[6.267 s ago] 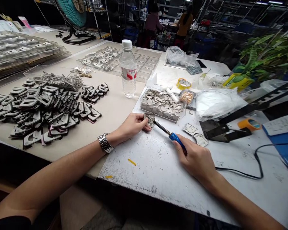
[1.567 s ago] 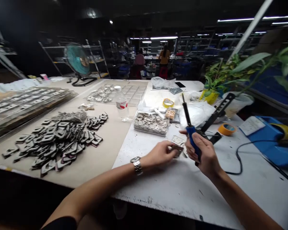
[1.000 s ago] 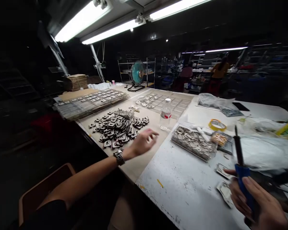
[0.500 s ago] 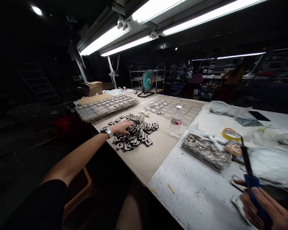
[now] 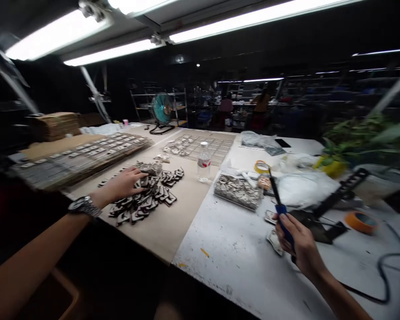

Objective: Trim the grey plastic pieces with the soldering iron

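My left hand, with a metal-band watch at the wrist, reaches over a pile of small dark-edged frame-like pieces. Its fingers and thumb are apart and its tips touch the pile; no piece is plainly held. My right hand is wrapped round the blue handle of a soldering iron, whose dark shaft points up and away. Below the iron lie two small pale pieces on the white tabletop. A clear box of pale chips stands between my hands.
A water bottle stands beyond the pile. Trays of small pieces lie at left, with a fan behind. At right are a black stand, an orange tape roll, a cable and plastic bags.
My view has turned right, bringing the stand, orange tape and plant into sight. My left hand stays at the pile. My right hand still holds the soldering iron, now fully in view.
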The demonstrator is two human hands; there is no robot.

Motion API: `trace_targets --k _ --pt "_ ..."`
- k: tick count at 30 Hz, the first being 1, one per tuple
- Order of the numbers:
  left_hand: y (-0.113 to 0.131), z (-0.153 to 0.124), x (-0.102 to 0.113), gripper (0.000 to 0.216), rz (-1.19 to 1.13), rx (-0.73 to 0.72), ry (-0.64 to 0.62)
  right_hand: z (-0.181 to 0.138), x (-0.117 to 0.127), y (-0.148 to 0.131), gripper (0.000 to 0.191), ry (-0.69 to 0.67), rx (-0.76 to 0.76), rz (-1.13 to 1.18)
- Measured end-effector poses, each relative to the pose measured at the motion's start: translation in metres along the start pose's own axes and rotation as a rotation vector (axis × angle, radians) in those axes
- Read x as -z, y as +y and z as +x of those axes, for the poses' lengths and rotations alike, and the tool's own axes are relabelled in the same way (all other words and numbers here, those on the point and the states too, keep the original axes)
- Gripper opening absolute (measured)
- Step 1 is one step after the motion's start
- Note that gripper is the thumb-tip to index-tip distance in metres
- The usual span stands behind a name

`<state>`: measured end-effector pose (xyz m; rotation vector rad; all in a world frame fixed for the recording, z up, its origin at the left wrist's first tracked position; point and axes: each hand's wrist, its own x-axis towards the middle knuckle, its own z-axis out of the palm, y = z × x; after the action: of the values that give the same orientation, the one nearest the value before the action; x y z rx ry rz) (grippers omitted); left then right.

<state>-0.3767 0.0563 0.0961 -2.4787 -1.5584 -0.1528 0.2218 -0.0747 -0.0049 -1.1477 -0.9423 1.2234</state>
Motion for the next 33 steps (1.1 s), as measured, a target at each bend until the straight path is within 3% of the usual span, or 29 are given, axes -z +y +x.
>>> trace_targets --k 2,4,8,12,15,19,25,29,33 --pt "0.016 0.005 -0.001 0.064 -0.023 -0.016 0.077 0.006 0.002 -0.005 0.049 0.055 0.069 -0.107" --pt "0.047 0.015 -0.004 0.060 -0.079 -0.058 0.133 0.016 0.004 -0.012 0.048 0.100 0.139 -0.265" --pt "0.149 0.047 -0.023 0.045 -0.249 -0.278 0.085 0.052 0.001 -0.034 0.037 0.167 0.215 -0.702" --pt "0.256 0.082 -0.056 0.044 -0.330 -0.515 -0.010 0.102 -0.024 -0.053 0.024 0.095 0.210 -0.803" --pt "0.305 0.097 -0.075 0.043 -0.353 -0.603 -0.022 0.137 -0.048 -0.055 0.027 -0.002 0.180 -0.846" --pt "0.321 0.100 -0.088 0.031 -0.430 -0.628 0.011 0.170 -0.076 -0.045 0.028 -0.091 0.162 -0.924" --pt "0.313 0.102 -0.098 0.040 -0.450 -0.628 0.042 0.190 -0.098 -0.032 0.028 -0.032 0.168 -0.998" --pt "0.316 0.105 -0.102 0.043 -0.402 -0.641 0.021 0.184 -0.094 -0.038 0.027 0.057 0.198 -0.904" --pt "0.321 0.100 -0.104 0.038 -0.317 -0.678 0.031 0.150 -0.071 -0.048 0.035 0.098 0.226 -0.675"
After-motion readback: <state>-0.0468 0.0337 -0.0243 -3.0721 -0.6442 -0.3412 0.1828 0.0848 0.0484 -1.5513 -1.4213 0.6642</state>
